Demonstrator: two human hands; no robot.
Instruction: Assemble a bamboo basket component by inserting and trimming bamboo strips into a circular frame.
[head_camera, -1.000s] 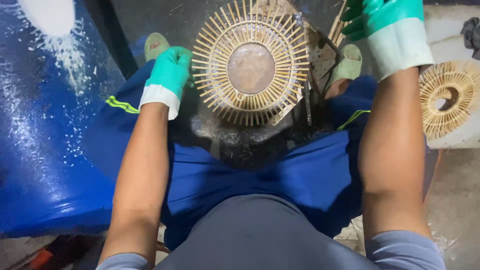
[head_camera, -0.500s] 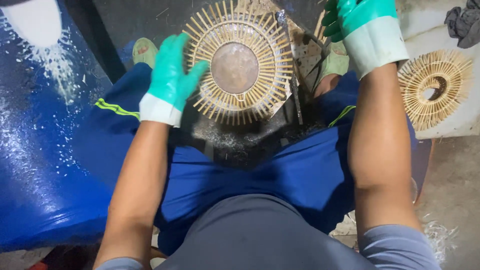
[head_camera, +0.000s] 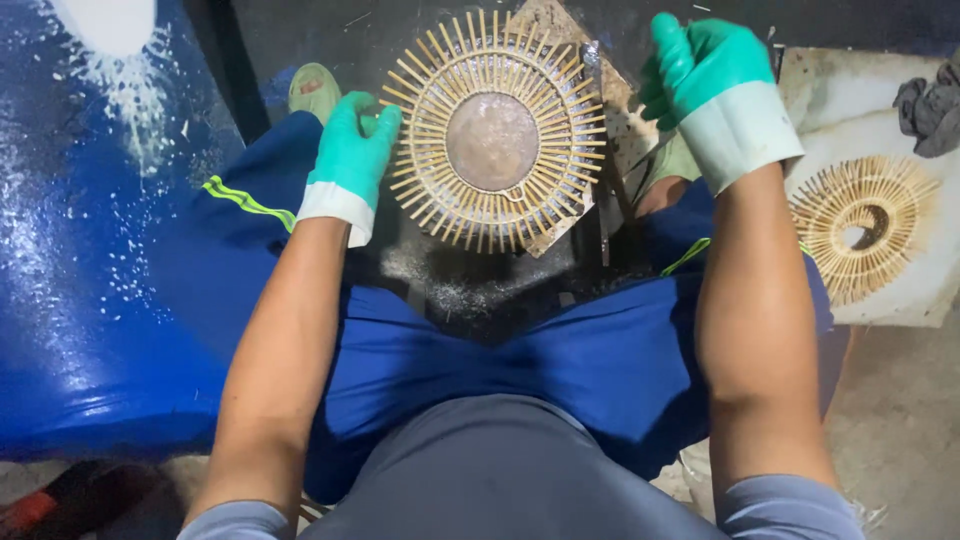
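Between the knees, at twelve o'clock, sits the wheel. Left hand grips its nine o'clock rim. Right hand, curled loosely, hovers at three o'clock, holding nothing.

We count two round sunburst discs of pale bamboo sticks: one with a brown centre plate, one with an open centre. We see two green-and-white gloved hands, left and right, and one dark grey rag.
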